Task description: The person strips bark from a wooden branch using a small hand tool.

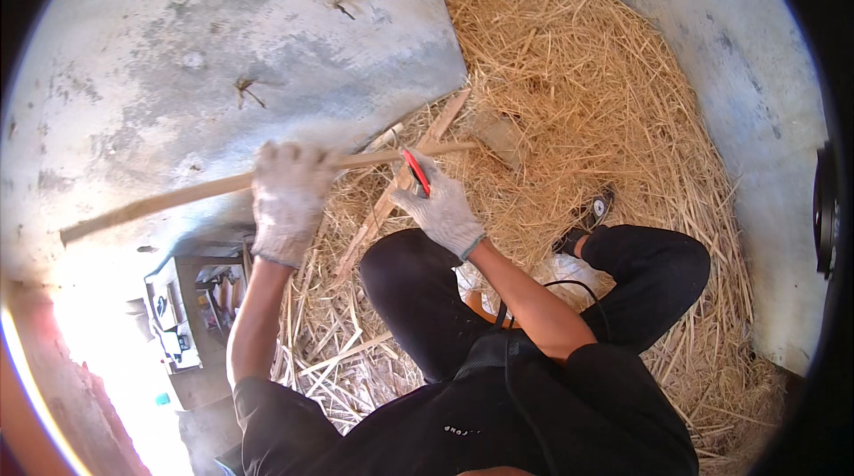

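A long, narrow, pale-brown wooden strip (160,206) runs from the lower left to the straw pile, slightly raised at my hands. My left hand (289,200), in a whitish knit glove, is closed around it; motion smears the fingers. My right hand (442,212), gloved the same way, grips a small red-and-black hand tool (415,172) upright against the strip. Whether it has a blade is hidden by the glove. Beneath, another flat wooden strip (378,216) slants across the shavings, crossing under the long one.
Straw-like shavings (587,76) heap up ahead and to the right, around my crouched legs (409,289) and shoe (598,207). A worn grey wall (294,40) stands close at the left, another (756,120) at the right. Cluttered shelves (213,298) stand by a bright opening at lower left.
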A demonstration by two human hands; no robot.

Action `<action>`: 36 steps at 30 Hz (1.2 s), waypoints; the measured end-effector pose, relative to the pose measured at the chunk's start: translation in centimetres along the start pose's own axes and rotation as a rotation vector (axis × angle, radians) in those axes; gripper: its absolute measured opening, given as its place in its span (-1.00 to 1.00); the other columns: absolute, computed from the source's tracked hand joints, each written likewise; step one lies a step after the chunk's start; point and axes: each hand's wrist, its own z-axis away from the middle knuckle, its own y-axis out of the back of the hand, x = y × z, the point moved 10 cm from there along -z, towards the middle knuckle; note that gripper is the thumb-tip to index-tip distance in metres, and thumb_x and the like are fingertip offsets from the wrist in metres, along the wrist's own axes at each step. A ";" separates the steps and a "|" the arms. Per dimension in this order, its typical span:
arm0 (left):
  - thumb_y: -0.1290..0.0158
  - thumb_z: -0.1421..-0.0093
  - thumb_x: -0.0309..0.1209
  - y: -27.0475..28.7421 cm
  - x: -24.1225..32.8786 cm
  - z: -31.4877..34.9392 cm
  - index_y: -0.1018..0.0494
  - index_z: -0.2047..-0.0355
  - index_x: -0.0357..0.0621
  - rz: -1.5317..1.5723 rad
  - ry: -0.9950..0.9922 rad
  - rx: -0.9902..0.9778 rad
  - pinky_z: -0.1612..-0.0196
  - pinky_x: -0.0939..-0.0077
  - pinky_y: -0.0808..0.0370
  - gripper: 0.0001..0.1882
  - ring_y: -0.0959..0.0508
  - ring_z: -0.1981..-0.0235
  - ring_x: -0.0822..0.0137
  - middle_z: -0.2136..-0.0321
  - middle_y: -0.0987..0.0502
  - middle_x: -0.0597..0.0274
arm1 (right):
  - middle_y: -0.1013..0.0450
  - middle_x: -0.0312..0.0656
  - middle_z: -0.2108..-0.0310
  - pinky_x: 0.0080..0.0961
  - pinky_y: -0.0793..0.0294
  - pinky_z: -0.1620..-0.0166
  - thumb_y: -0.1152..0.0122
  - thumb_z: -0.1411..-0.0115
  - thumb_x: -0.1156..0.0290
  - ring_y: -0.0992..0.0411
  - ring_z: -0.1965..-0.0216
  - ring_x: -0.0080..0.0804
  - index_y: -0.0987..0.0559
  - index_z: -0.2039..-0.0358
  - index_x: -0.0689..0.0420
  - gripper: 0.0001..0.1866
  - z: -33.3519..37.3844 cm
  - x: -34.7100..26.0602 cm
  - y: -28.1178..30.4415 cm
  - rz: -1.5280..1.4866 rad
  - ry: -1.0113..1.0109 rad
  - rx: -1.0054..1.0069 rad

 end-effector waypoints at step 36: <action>0.17 -0.44 -0.04 19.5 -4.6 -0.1 -0.22 0.70 0.06 1.679 0.379 1.402 0.85 0.65 -0.12 -0.46 -0.09 0.84 0.62 0.84 -0.03 0.53 | -0.23 -0.48 0.65 -0.61 -0.20 0.61 -0.04 -0.44 -0.09 -0.21 0.68 -0.70 -0.58 0.08 0.14 -0.50 6.7 6.0 19.2 -0.418 -0.548 0.276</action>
